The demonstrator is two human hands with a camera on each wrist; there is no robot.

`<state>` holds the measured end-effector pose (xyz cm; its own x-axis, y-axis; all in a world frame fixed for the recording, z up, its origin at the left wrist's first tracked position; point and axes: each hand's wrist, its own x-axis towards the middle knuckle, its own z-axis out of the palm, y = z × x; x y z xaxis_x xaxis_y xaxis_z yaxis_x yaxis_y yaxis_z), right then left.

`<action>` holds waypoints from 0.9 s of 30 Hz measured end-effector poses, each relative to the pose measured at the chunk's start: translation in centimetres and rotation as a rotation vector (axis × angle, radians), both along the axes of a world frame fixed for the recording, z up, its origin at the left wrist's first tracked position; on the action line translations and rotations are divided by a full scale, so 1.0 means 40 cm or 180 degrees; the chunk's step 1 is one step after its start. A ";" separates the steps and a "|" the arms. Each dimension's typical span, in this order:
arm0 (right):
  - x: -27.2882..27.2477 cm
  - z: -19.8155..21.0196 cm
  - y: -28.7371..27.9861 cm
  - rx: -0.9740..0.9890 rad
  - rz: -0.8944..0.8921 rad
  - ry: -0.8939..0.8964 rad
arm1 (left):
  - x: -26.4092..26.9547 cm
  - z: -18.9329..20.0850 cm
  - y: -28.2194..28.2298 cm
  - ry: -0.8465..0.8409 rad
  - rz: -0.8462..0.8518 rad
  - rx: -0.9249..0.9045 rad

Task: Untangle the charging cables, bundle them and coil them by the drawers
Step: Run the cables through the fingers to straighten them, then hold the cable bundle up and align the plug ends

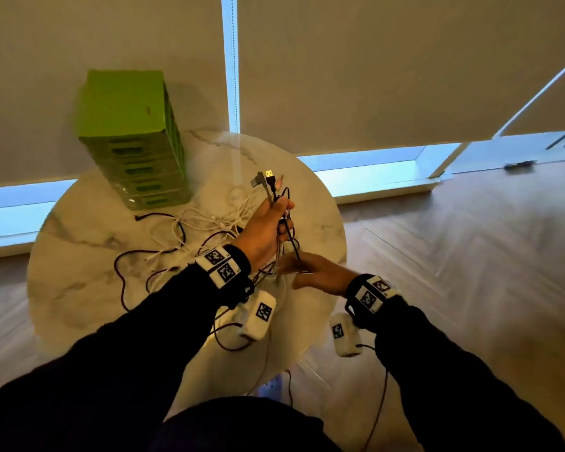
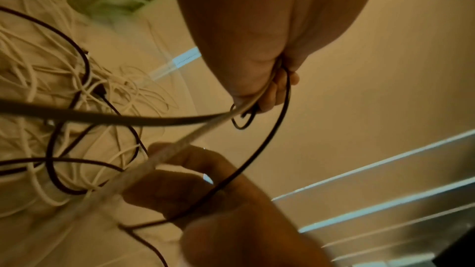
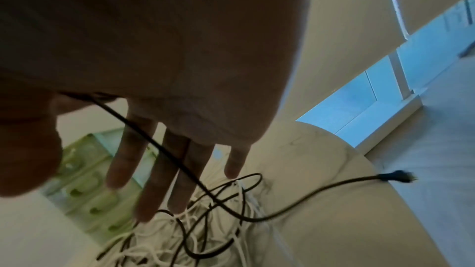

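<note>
Left hand (image 1: 265,227) raised over the round marble table (image 1: 79,288), fist closed around several cable ends: a black USB cable (image 1: 272,185), a grey braided cable (image 2: 180,145) and others, plugs sticking up above the knuckles. Right hand (image 1: 317,272) just below it, fingers (image 3: 159,170) straight and spread, the black cable draped across them. Tangle of white and dark cables (image 1: 190,230) on the table beneath and left of both hands; green drawer unit (image 1: 137,138) beyond it.
</note>
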<state>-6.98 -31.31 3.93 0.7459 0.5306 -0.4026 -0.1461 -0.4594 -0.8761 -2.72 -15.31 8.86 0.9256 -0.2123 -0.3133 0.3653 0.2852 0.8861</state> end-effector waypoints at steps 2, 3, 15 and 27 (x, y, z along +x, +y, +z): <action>-0.016 0.026 -0.007 0.0103 -0.0288 -0.0081 | -0.001 -0.009 -0.031 -0.0084 -0.0163 0.0254; -0.020 0.038 -0.014 0.0015 -0.0465 -0.0194 | 0.001 -0.015 -0.039 -0.0164 -0.0229 0.0394; -0.039 -0.031 -0.218 -0.2734 -0.0830 0.0301 | 0.034 -0.074 -0.036 -0.0252 -0.0509 0.0143; -0.004 -0.009 0.050 -0.0476 -0.0738 -0.0866 | 0.065 -0.069 0.048 -0.0235 -0.0544 0.0015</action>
